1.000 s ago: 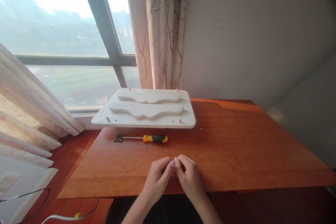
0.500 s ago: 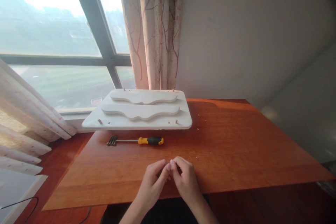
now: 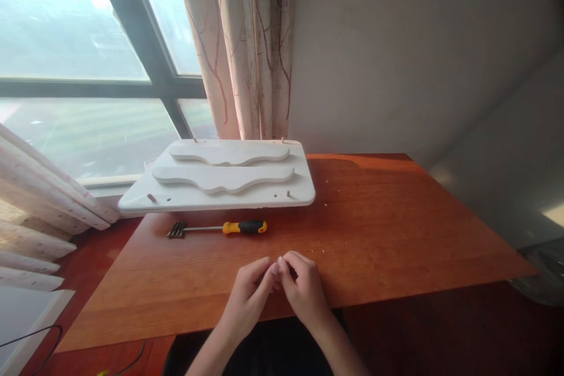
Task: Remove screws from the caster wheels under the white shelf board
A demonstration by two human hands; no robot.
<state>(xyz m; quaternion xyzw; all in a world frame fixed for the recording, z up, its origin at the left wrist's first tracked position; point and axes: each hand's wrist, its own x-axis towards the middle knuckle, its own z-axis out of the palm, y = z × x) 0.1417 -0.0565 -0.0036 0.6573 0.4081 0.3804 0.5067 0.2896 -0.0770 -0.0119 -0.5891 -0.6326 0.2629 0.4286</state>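
Over the front part of the wooden table (image 3: 388, 247), my left hand (image 3: 252, 288) and my right hand (image 3: 304, 285) meet at their fingertips. Both are closed in a pinch, and whatever may be between the fingers is hidden. Beyond them lies a screwdriver (image 3: 244, 227) with a yellow and black handle, its shaft pointing left. Several dark screws (image 3: 177, 230) sit in a small group by its tip. Behind these rests a white board (image 3: 220, 200) with wooden dowels upright near its corners. Two white wavy-edged pieces (image 3: 224, 178) lie on the board.
Small white crumbs (image 3: 323, 251) are scattered on the tabletop right of my hands. A window and a patterned curtain (image 3: 247, 70) stand behind the board, with a grey wall (image 3: 374, 59) to the right. A black cable (image 3: 55, 341) runs at lower left.
The whole view has shifted slightly, so the board, screwdriver and table appear further left and higher. My hands keep the same fingertip-to-fingertip pose.
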